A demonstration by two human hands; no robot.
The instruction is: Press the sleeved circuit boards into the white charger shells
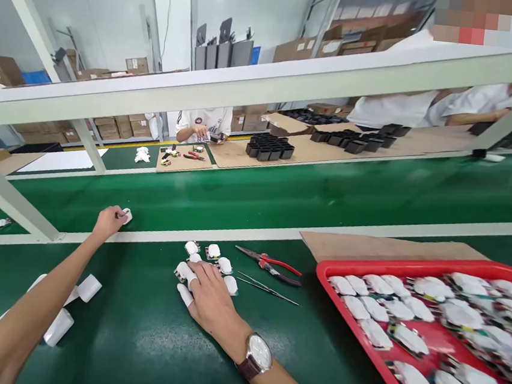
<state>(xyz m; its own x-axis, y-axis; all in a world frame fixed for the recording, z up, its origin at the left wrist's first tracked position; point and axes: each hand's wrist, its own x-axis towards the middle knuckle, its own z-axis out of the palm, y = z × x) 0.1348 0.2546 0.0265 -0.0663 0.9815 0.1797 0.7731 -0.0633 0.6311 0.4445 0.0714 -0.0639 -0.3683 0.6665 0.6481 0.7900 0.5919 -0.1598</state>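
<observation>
At the upper left, my left hand (110, 222) pinches a small white-covered circuit piece (127, 216) over the green conveyor belt (218, 203). My right hand (212, 293) lies low over the green bench, with white finger cots on the thumb and index finger. Its index fingertip meets a white-topped circuit piece (181, 271), while the thumb stays apart below it. Several similar pieces, one a white-topped piece (225, 265), sit around these fingers, some partly hidden by them. Needle-nose pliers (269, 264) with red and black handles and metal tweezers (268, 288) lie just right of the hand.
A red tray (327, 277) filled with white-topped pieces stands at the right, beside brown cardboard (368, 249). White rolled pieces (59, 327) lie under my left forearm. A pale frame post (15, 199) rises at the left. Across the belt, a person (206, 124) handles a dark part near black holders (269, 148).
</observation>
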